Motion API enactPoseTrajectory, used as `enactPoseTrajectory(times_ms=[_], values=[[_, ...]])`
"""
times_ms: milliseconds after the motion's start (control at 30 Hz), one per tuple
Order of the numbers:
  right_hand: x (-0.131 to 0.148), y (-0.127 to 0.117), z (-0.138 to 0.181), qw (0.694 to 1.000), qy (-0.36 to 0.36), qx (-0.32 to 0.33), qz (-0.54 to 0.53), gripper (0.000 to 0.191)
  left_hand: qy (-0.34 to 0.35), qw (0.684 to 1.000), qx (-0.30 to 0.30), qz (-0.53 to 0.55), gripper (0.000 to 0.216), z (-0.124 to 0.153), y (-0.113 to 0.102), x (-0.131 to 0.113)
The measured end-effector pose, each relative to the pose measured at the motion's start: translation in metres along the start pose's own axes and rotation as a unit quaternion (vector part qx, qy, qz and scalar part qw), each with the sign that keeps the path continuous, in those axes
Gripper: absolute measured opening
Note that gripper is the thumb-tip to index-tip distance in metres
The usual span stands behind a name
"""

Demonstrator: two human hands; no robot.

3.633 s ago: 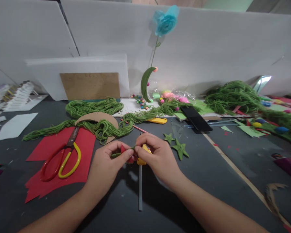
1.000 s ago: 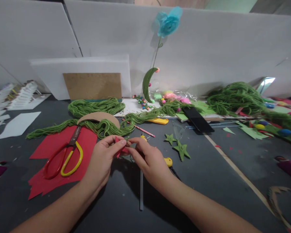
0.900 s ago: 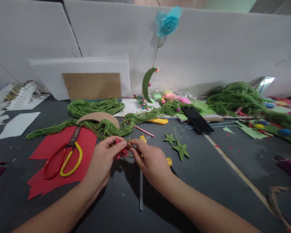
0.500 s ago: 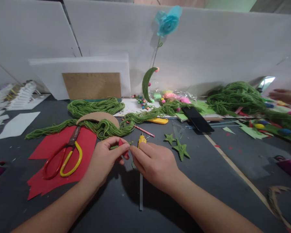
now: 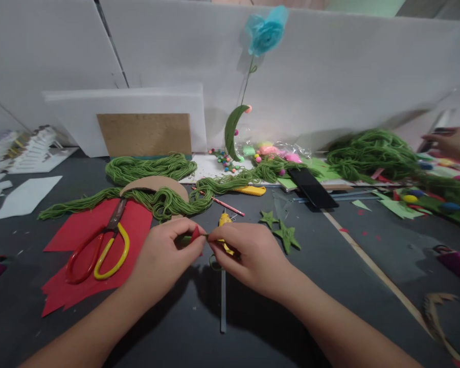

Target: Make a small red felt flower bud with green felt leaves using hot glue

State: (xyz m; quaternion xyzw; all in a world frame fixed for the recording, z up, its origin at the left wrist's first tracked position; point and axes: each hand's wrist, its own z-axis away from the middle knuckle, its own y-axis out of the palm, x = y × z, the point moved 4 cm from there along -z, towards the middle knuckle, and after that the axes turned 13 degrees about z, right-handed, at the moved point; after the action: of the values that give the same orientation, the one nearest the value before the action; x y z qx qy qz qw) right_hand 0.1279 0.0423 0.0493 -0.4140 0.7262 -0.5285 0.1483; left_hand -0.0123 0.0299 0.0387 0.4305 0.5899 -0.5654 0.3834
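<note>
Between the fingertips of my left hand (image 5: 168, 253) is a small pointed red paper piece (image 5: 195, 233), partly wrapped in green yarn and mostly hidden by the fingers. My right hand (image 5: 251, 250) pinches the green yarn strand (image 5: 204, 235) running from that piece, and the two hands almost touch. Below the right hand lies a yellow glue gun (image 5: 224, 219), with a clear glue stick (image 5: 223, 306) pointing towards me. Two green yarn-covered stars (image 5: 286, 236) rest to its right. Scissors (image 5: 117, 213) with red and yellow handles lie on red paper (image 5: 71, 230) at left.
Green yarn bundles (image 5: 151, 168) and a brown cardboard piece (image 5: 159, 185) are behind my hands. A black phone (image 5: 312, 188), a yellow cutter (image 5: 251, 190) and a pencil (image 5: 230, 207) lie nearby. Behind stands a green crescent (image 5: 232, 133) below a blue flower (image 5: 266, 36). Another person's hand (image 5: 454, 142) is at far right.
My right hand has turned and drawn slightly right, showing more of the yarn strand. The left fingers have closed further over the red piece. At far right, the other person's hand has lifted a light-coloured object.
</note>
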Motion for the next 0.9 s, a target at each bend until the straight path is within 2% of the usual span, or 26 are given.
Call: enactPoseTrajectory(times_ms=[133,233,300,367,433,467,533,633,733,800,900], values=[[-0.005,-0.005,-0.003,0.997,0.037,0.01,-0.074,0.007,0.055,0.995,0.072,-0.03,0.017,-0.002,0.005,-0.003],[-0.015,-0.003,-0.005,0.975,0.116,0.053,-0.184,0.007,0.077,0.991,0.106,-0.024,0.019,-0.003,0.006,-0.006],[-0.022,0.004,-0.004,0.929,0.188,0.117,-0.297,0.008,0.097,0.988,0.121,-0.019,0.017,-0.003,0.006,-0.007],[-0.026,0.013,-0.002,0.852,0.249,0.185,-0.421,0.009,0.124,0.983,0.131,-0.011,0.015,-0.002,0.007,-0.007],[-0.026,0.02,0.001,0.778,0.281,0.227,-0.514,0.008,0.158,0.979,0.127,-0.006,0.013,-0.001,0.007,-0.006],[-0.025,0.022,0.002,0.753,0.287,0.238,-0.543,0.007,0.178,0.977,0.117,-0.007,0.013,0.0,0.007,-0.006],[-0.022,0.026,0.003,0.727,0.286,0.246,-0.574,0.007,0.213,0.973,0.089,-0.011,0.011,0.003,0.007,-0.007],[-0.018,0.029,0.003,0.717,0.288,0.238,-0.588,0.007,0.216,0.975,0.047,-0.009,0.008,0.004,0.005,-0.006],[-0.016,0.028,0.002,0.729,0.306,0.209,-0.576,0.008,0.131,0.99,0.013,0.048,0.008,0.002,0.003,0.001],[-0.017,0.025,0.001,0.769,0.314,0.166,-0.531,0.01,0.046,0.99,-0.005,0.132,0.009,-0.002,0.002,0.008],[-0.017,0.015,-0.002,0.888,0.26,0.056,-0.375,0.012,-0.045,0.962,-0.022,0.267,0.01,-0.005,0.003,0.018]])
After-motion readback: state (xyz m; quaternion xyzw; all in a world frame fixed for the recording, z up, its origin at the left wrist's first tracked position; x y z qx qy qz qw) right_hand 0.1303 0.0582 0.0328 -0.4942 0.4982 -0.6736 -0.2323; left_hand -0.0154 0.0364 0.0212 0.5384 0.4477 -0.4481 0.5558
